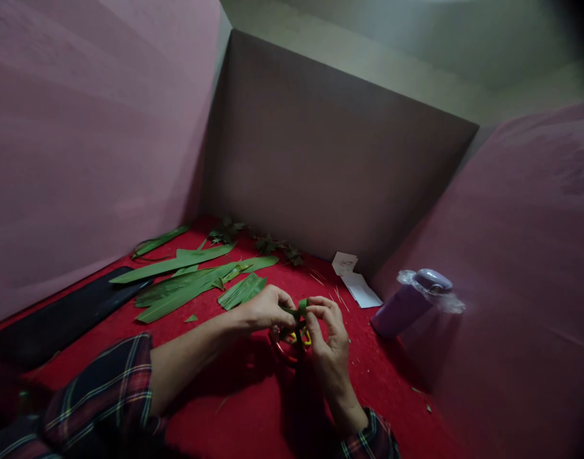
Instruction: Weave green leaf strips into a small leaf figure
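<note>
My left hand (269,308) is closed in a pinch on a narrow green leaf strip (303,307). Thumb and fingers of my right hand (331,336) pinch the same strip, which curls into a small loop between the two hands. Just below the fingers, a red and yellow object with a rounded rim (288,358) rests on the red cloth (225,414); my hands partly cover it, and its kind is unclear. Nearest my left hand lies a short, broad piece of cut leaf (243,292).
Long green leaves (196,292) spread to the left, beside a dark flat board (57,322). Leafy sprigs (268,244) lie at the back. Thin sticks (338,298) and white papers (361,291) sit right of centre, near a purple bottle (403,312) with clear plastic. Pink walls (95,127) flank the surface.
</note>
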`<state>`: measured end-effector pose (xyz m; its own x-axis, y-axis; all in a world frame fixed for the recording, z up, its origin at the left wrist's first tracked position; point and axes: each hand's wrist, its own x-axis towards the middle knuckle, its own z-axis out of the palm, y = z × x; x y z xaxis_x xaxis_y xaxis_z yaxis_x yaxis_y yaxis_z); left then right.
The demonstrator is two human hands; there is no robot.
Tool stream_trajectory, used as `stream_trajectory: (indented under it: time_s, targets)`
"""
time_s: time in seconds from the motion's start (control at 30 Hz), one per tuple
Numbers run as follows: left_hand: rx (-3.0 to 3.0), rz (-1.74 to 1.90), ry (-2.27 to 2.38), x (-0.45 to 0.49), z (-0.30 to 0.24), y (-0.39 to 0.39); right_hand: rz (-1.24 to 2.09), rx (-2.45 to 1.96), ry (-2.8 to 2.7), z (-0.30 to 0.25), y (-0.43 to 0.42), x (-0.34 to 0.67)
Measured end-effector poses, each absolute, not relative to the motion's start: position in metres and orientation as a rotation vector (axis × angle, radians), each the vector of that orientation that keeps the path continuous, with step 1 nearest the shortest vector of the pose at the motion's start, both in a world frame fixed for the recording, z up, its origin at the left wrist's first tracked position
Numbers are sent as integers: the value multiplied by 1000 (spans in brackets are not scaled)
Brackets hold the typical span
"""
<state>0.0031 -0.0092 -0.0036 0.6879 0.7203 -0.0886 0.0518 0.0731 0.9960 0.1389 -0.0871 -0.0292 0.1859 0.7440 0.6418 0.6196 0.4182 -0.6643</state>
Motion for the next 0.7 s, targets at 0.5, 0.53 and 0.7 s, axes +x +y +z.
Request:
stream_trajectory:
  time_s: [0.5,0.53,0.7]
  targets:
    - [1471,596,697,5,-10,-6,-48,-1281,-1681,-26,-87,143]
    - [1471,596,700,5,-10,-6,-26,-1279,-1678,-27,-87,144]
    - [1466,599,708,5,-7,-7,-69,-1315,-1651,-30,-85,145]
